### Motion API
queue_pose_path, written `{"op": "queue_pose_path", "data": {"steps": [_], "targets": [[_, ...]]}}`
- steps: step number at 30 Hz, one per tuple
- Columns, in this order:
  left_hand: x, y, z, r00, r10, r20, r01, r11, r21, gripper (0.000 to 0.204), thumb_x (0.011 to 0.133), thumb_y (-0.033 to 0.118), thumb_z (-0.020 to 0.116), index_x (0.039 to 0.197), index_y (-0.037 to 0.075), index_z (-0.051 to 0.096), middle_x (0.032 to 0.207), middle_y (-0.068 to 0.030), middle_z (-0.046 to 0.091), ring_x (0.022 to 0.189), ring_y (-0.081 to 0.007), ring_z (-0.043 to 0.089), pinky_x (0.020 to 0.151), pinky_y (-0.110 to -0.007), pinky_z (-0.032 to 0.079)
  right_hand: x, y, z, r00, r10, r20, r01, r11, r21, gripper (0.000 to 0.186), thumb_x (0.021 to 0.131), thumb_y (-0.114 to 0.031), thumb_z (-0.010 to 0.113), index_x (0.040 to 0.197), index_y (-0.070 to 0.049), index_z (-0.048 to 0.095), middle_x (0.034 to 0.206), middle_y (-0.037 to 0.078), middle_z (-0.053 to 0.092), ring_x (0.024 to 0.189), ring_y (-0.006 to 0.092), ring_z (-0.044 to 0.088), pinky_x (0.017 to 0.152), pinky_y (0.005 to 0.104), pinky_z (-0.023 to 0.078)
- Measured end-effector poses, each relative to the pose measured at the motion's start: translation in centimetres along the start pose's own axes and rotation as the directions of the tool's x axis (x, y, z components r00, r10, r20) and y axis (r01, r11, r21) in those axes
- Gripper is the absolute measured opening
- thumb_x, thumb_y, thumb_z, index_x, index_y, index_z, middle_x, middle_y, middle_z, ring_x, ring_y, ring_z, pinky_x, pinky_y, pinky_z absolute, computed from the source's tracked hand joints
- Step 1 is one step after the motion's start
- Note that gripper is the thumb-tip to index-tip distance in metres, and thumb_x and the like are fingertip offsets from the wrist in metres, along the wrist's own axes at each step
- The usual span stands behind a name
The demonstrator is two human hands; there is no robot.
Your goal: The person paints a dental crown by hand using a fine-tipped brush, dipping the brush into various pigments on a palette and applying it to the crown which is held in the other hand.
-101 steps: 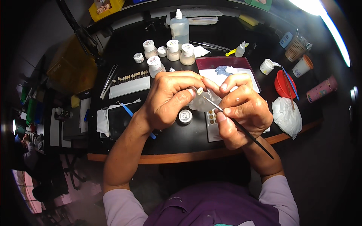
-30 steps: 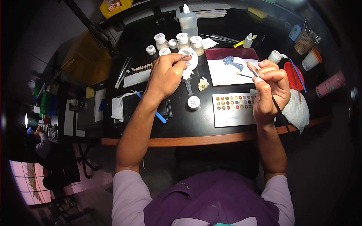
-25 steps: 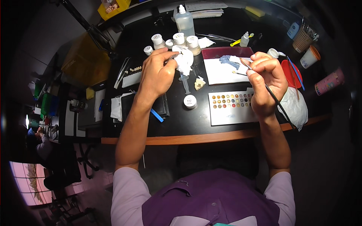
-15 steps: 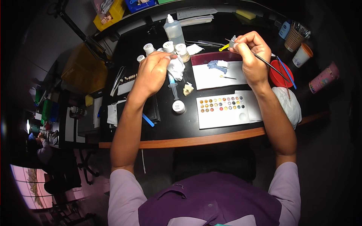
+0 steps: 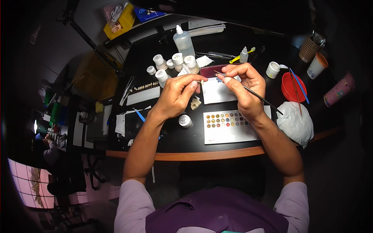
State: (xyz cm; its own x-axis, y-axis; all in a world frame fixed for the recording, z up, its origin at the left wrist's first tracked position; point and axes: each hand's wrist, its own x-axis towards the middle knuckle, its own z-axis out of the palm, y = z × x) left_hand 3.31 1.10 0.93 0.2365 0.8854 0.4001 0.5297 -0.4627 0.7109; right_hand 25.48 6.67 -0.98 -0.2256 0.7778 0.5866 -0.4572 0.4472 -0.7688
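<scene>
My left hand (image 5: 175,94) is closed in a pinch at the middle of the desk. A small pale tooth-shaped piece (image 5: 201,82) shows at its fingertips. Just to the right, my right hand (image 5: 248,88) grips a thin dark-handled brush (image 5: 256,94), its fine tip pointing left toward the piece, a short gap between them. Under the hands lies a white mixing slab (image 5: 217,97) with a dark red lid behind it. Nearer me is a white palette (image 5: 215,136) with rows of coloured wells, partly behind my right forearm.
Several white-lidded jars (image 5: 178,59) and a large squeeze bottle (image 5: 183,42) stand behind my left hand. A tooth shade guide (image 5: 143,96) lies left. A dropper bottle (image 5: 244,55) stands at the back. Right are an open jar (image 5: 273,70), red bowl (image 5: 288,86) and crumpled white bag (image 5: 296,122).
Both hands have come nearer me and closer together. The small dropper bottle by my right hand now stands on the desk. My left hand has left the white tissue near the jars.
</scene>
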Motion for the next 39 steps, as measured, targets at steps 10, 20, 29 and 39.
{"op": "queue_pose_path", "data": {"steps": [10, 20, 29, 39], "targets": [[-0.7, -0.5, 0.3, 0.963, 0.267, 0.034, -0.264, 0.962, -0.065, 0.027, 0.091, 0.006, 0.057, 0.111, -0.005, 0.073, 0.092, -0.0184, 0.074, 0.077, -0.0286, 0.070, 0.072, -0.037, 0.054, -1.5, -0.5, 0.9, 0.940, -0.227, 0.257, 0.215, 0.974, 0.072, 0.012, 0.083, 0.005, 0.068, 0.092, 0.002, 0.061, 0.086, 0.011, 0.064, 0.106, 0.0287, 0.064, 0.100, 0.0448, 0.051], [-0.9, 0.1, -0.1, 0.964, 0.256, 0.074, -0.239, 0.953, -0.184, 0.034, 0.085, 0.011, 0.056, 0.108, -0.006, 0.075, 0.106, -0.0225, 0.077, 0.097, -0.0326, 0.076, 0.088, -0.037, 0.058, -2.3, -1.9, 1.4, 0.890, -0.342, 0.301, 0.393, 0.911, -0.125, 0.014, 0.071, 0.007, 0.065, 0.080, -0.001, 0.058, 0.075, 0.010, 0.064, 0.094, 0.0298, 0.064, 0.088, 0.0462, 0.055], [-0.9, -0.1, 0.6, 0.967, 0.255, 0.013, -0.242, 0.933, -0.266, 0.046, 0.083, 0.023, 0.052, 0.109, -0.006, 0.076, 0.076, -0.0160, 0.070, 0.064, -0.0191, 0.061, 0.063, -0.032, 0.045, -2.7, -2.6, 2.8, 0.804, -0.460, 0.377, 0.571, 0.775, -0.272, 0.021, 0.064, 0.009, 0.071, 0.077, -0.002, 0.059, 0.075, 0.009, 0.064, 0.090, 0.0300, 0.064, 0.083, 0.0449, 0.058], [-1.1, -0.1, 0.5, 0.973, 0.231, 0.014, -0.219, 0.939, -0.266, 0.046, 0.084, 0.024, 0.052, 0.108, -0.007, 0.076, 0.081, -0.0171, 0.073, 0.067, -0.0189, 0.063, 0.064, -0.032, 0.046, -2.9, -2.8, 2.7, 0.809, -0.446, 0.383, 0.562, 0.779, -0.280, 0.018, 0.067, 0.007, 0.071, 0.081, -0.002, 0.063, 0.077, 0.009, 0.066, 0.090, 0.0293, 0.065, 0.079, 0.0409, 0.053]]}}
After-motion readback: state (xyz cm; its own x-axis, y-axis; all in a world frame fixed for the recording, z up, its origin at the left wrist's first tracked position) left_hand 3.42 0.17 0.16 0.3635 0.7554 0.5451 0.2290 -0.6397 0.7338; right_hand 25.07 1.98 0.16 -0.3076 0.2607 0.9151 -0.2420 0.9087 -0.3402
